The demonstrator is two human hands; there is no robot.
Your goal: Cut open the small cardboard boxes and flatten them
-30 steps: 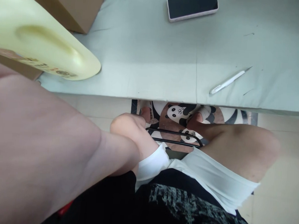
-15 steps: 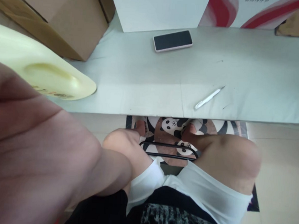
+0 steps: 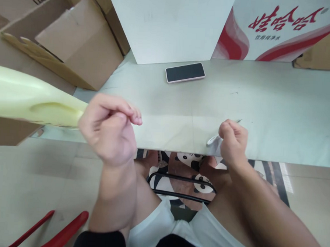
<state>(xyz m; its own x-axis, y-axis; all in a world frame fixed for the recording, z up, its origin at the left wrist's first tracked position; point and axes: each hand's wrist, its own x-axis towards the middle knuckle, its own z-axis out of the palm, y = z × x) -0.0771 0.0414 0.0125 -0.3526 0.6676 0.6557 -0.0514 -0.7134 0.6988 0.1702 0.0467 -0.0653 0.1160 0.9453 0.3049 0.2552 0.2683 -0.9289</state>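
My left hand (image 3: 112,130) is raised over the near edge of the table, its fingers curled in and the thumb folded against them. Whatever those fingers hold, if anything, is hidden. Behind it, a smooth pale yellow object (image 3: 44,98) comes in from the left and meets the hand's outline. My right hand (image 3: 234,142) makes a fist near the table's front edge. It covers most of a slim white pen-like tool (image 3: 212,140); only the rounded end and thin tip show. A blurred whitish patch lies beside this fist, and I cannot tell whether the fist grips anything.
On the pale green tabletop (image 3: 279,111) lies a phone (image 3: 185,73). Behind it stand a white box (image 3: 170,28) and a red-and-white printed carton (image 3: 271,37). Open cardboard boxes (image 3: 83,42) fill the back left. Red bars (image 3: 65,230) show at the lower left.
My left hand, earlier large and blurred near the camera, is now farther forward and curled. My right hand has come into view over the white tool. The view has tilted up slightly.
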